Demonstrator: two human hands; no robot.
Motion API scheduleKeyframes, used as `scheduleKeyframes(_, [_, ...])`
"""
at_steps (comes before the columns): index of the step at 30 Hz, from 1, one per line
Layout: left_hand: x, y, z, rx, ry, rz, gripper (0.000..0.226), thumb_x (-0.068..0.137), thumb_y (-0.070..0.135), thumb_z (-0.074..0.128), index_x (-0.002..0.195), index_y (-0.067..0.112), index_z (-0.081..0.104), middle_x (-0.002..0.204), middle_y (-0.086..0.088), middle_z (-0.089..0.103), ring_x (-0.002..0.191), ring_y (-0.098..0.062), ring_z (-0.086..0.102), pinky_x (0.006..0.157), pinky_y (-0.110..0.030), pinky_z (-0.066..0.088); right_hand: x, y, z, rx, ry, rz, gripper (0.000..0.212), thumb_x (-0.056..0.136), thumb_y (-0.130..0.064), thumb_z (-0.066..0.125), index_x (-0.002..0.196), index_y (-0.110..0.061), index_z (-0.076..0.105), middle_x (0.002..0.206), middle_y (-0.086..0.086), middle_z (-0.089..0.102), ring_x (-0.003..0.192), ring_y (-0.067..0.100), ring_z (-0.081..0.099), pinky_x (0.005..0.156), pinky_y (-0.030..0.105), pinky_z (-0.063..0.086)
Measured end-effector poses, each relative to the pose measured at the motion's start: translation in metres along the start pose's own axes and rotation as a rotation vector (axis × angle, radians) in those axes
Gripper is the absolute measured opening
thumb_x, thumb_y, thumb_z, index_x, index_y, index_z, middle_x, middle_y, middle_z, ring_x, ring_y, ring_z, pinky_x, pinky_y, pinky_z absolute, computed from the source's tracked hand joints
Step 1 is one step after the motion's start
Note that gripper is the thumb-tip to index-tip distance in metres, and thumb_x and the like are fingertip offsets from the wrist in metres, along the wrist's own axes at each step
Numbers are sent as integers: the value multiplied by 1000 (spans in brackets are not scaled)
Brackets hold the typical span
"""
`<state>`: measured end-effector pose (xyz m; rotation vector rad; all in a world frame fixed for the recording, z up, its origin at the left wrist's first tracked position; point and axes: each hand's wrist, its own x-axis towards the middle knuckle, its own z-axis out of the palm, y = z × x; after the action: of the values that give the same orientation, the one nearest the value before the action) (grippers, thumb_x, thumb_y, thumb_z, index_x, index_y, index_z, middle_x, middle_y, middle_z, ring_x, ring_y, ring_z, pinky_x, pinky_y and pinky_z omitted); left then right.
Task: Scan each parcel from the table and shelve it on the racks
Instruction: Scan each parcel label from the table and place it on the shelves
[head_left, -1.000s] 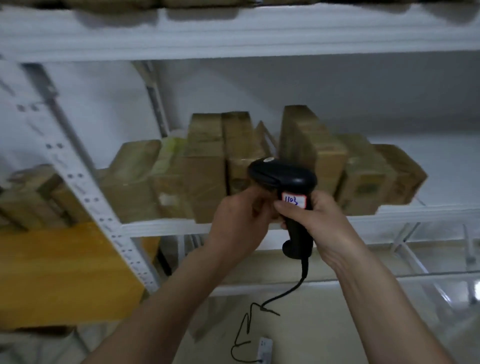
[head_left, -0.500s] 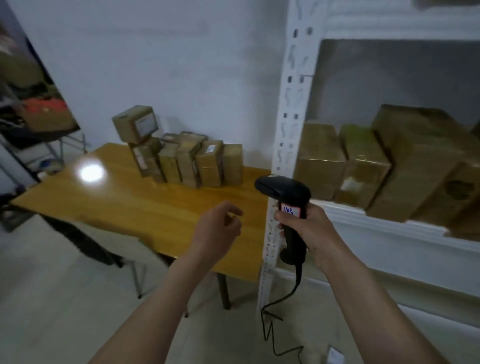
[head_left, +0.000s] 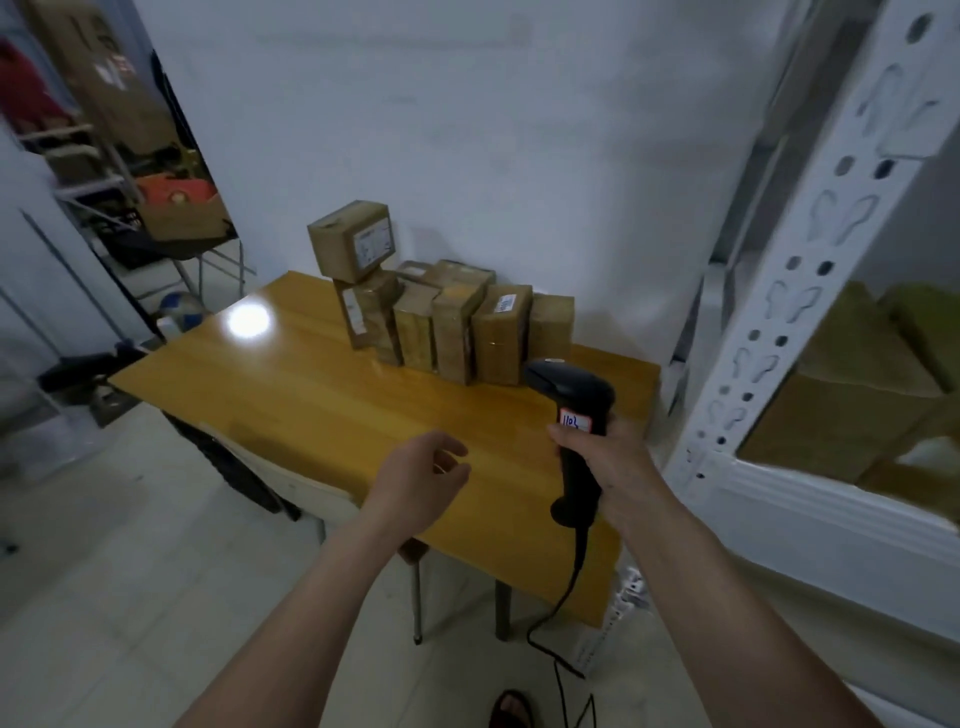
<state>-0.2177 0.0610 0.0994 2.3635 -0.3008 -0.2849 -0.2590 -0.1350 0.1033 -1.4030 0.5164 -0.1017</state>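
Several brown cardboard parcels (head_left: 457, 327) stand in a row at the back of the wooden table (head_left: 322, 395), against the wall. One more parcel (head_left: 350, 239) is stacked on top at the row's left end. My right hand (head_left: 605, 457) grips the handle of a black barcode scanner (head_left: 574, 415), which carries a red-edged label. The scanner's head sits just in front of the rightmost parcels. My left hand (head_left: 421, 475) hovers over the table's near edge with loosely curled fingers and holds nothing.
The white metal rack (head_left: 810, 291) rises at the right, with shelved parcels (head_left: 857, 395) on it. The scanner's black cable (head_left: 561, 613) hangs down to the floor. A dark chair (head_left: 234, 462) stands under the table's left side. Cluttered shelving fills the far left.
My view swung left from the rack shelf to the table. My left hand came off the scanner and now hovers empty over the table. My right hand kept the scanner.
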Motion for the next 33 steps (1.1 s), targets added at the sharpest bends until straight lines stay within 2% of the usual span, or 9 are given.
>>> scheduleKeyframes(5, [67,1,-9,63,-71,-7,22,97,33,58,118,26,58,99,10,58,90,-13,60,75,-31,52,50,-14,15,26,24,60,16,80,-11,76,89,-16,64,75,7,63,74,24,61,76,42,50])
scheduleKeyframes(10, [149,3,-3,140,-123,16,31,96,37,58,124,25,56,114,6,60,93,-13,60,71,-27,50,100,-31,18,65,31,91,12,84,-10,71,92,-11,62,76,8,61,73,23,58,75,39,47])
scheduleKeyframes(13, [192,-2,3,200,-129,0,42,93,39,62,132,25,51,127,4,54,106,-15,56,77,-27,47,127,-38,22,97,35,130,11,87,-11,68,96,-9,62,78,9,61,74,23,58,78,40,48])
scheduleKeyframes(17, [230,-14,8,219,-113,-77,62,88,38,69,141,24,41,142,-4,39,127,-25,45,92,-34,47,153,-40,33,111,42,151,6,90,-11,65,95,-9,62,78,8,63,75,22,60,75,37,50])
scheduleKeyframes(20, [251,-19,8,272,-99,-109,71,84,38,73,143,21,37,144,-9,35,132,-30,36,100,-39,41,164,-44,39,75,33,154,5,89,-12,66,91,-9,63,80,7,65,78,22,62,80,39,51])
scheduleKeyframes(24, [292,-10,4,314,-73,-156,78,80,35,76,141,15,32,142,-15,31,131,-36,32,102,-44,39,176,-48,43,71,59,153,7,88,-11,67,94,-10,63,85,9,67,79,23,64,81,39,53])
scheduleKeyframes(29, [342,-5,0,203,58,-188,84,75,25,80,142,11,31,150,-19,22,137,-40,23,108,-47,34,181,-47,43,59,110,145,15,88,-12,67,103,-11,64,88,8,70,82,22,67,83,38,55])
scheduleKeyframes(33, [376,-13,-3,153,126,-178,87,72,25,82,141,7,32,146,-21,31,135,-41,26,110,-47,30,188,-47,53,48,175,138,21,87,-13,69,107,-14,64,91,7,71,88,23,67,95,44,51])
